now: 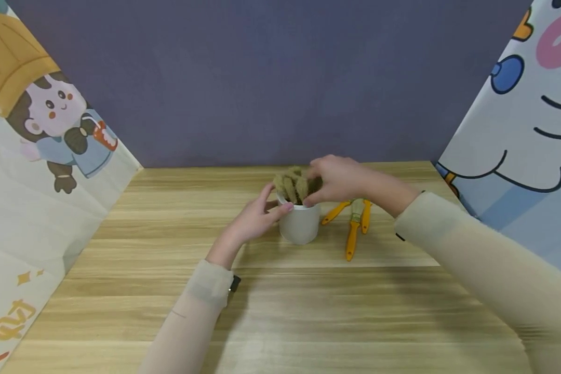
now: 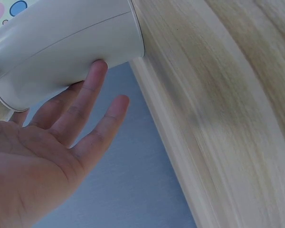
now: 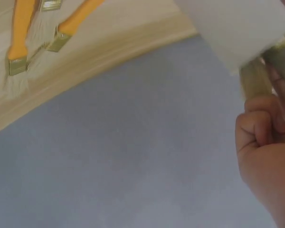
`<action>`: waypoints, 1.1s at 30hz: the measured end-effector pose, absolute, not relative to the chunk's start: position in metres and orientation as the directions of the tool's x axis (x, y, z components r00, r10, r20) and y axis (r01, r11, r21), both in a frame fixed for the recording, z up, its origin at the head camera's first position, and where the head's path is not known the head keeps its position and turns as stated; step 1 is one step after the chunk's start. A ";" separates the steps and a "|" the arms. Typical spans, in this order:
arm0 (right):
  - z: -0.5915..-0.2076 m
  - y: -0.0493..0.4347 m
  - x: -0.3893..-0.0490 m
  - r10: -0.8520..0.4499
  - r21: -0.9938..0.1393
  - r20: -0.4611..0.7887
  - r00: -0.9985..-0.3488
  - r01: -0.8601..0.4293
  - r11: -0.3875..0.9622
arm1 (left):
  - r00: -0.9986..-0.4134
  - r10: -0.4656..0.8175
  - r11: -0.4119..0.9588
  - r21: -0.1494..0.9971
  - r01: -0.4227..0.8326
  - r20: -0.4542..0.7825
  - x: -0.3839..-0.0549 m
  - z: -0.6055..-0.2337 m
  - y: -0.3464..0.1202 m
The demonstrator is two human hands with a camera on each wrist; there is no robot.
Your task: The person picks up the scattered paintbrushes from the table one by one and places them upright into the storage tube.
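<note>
A white cylindrical cup [image 1: 299, 228] stands on the table, with several fuzzy olive-tan tufts [image 1: 290, 187] rising out of its mouth. My left hand [image 1: 254, 218] holds the cup near the rim, its thumb along the front. In the left wrist view, fingertips [image 2: 99, 66] touch the cup's side while the little finger stands off it. At the mouth, my right hand [image 1: 338, 179] reaches in from the right. Its curled fingers [image 3: 256, 128] pinch one olive-tan tuft [image 3: 255, 80] in the right wrist view; what lies below that tuft is hidden in the cup.
Three paintbrushes with yellow-orange handles, one a central brush [image 1: 352, 241], lie just right of the cup, partly under the right hand. The wooden table [image 1: 177, 228] ends at a dark blue-grey wall [image 1: 280, 83]. Cartoon-printed panels [image 1: 28, 218] flank both sides.
</note>
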State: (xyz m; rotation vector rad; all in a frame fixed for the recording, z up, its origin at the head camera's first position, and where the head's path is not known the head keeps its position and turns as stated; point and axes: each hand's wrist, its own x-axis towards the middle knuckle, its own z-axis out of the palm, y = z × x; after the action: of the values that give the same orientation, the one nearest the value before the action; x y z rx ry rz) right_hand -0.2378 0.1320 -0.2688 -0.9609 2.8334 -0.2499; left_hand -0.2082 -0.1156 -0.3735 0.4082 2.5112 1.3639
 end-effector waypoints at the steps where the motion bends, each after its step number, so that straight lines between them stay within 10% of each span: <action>1: -0.270 0.130 -0.237 -0.609 -0.181 -0.081 -0.789 -0.589 0.788 | -0.928 0.361 0.520 0.846 0.117 -0.094 -0.208 -0.373 -0.116; 19: -0.237 0.189 -0.258 -0.568 -0.311 -0.097 -0.817 -0.517 0.797 | -0.934 0.346 0.530 0.839 0.120 -0.085 -0.207 -0.373 -0.114; 33: -0.326 0.271 -0.285 -0.402 -0.382 -0.211 -0.891 -0.303 0.873 | -0.933 0.346 0.544 0.831 0.112 -0.101 -0.207 -0.373 -0.116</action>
State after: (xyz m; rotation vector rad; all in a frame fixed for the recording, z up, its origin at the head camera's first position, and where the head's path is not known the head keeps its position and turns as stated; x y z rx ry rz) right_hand -0.2846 0.2710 -0.3257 -0.5311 2.7601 -0.4954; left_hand -0.2075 -0.1158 -0.3729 0.3829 2.5292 1.3347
